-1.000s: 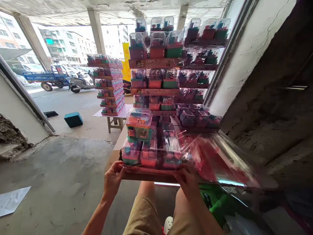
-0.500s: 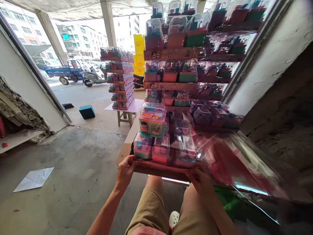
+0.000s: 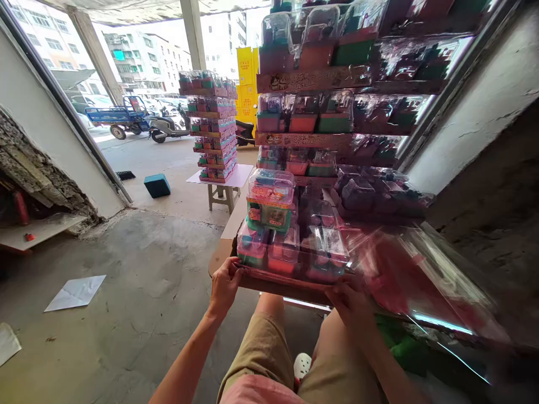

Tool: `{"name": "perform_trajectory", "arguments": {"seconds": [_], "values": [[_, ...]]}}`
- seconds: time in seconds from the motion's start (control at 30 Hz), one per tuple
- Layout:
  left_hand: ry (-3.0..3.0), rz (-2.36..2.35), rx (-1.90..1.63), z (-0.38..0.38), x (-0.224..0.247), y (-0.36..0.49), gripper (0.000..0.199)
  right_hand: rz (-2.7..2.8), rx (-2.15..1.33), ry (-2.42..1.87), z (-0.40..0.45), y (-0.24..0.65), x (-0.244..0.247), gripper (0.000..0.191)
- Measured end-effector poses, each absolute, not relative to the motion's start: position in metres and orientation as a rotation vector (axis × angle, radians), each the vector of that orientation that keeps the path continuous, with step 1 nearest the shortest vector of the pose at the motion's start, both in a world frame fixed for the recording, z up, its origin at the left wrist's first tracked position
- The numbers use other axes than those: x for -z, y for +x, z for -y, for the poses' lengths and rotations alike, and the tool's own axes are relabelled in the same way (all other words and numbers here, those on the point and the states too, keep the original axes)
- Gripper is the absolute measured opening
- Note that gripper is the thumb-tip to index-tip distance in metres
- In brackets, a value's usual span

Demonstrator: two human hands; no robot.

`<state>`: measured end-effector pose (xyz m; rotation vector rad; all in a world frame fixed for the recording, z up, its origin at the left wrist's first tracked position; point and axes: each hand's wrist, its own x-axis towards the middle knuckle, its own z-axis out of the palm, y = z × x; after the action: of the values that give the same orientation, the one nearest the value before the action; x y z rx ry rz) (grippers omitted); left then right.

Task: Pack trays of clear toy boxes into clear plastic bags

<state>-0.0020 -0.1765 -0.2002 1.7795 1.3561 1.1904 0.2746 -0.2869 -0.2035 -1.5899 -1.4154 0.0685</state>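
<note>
A low cardboard tray [image 3: 282, 285] lies on the table in front of my knees, filled with clear-lidded plastic boxes [image 3: 285, 253] in pink, red and green. Another such box with a printed band, a labelled box [image 3: 270, 201], rests on top of them at the left. My left hand [image 3: 224, 286] pinches the tray's front-left corner, thumb and fingers closed on its edge. At the front right, my right hand [image 3: 352, 300] is in shadow, its fingers closed on the same front edge. Clear film seems to cover part of the tray.
A tall stack of filled trays [image 3: 305, 140] rises behind the tray. Red sheets and clear plastic film [image 3: 421, 269] spread over the table's right side. Further off, a second stack [image 3: 217, 129] stands on a stool [image 3: 223, 196]. A blue block [image 3: 157, 185] and white paper [image 3: 76, 293] lie on the floor.
The view has turned a little left and leaned closer, so the stacks look larger and further right. Both hands keep their hold on the tray's front edge.
</note>
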Motion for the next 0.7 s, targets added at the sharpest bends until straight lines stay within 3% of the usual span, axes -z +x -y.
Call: {"name": "perform_trajectory", "arguments": {"seconds": [0.7], "values": [[1.809,-1.484,-1.229,0.1768,0.2093,0.0043,0.023,1.518,0.113,-1.535,0.2845,0.2738,0.2098,0.027]]}}
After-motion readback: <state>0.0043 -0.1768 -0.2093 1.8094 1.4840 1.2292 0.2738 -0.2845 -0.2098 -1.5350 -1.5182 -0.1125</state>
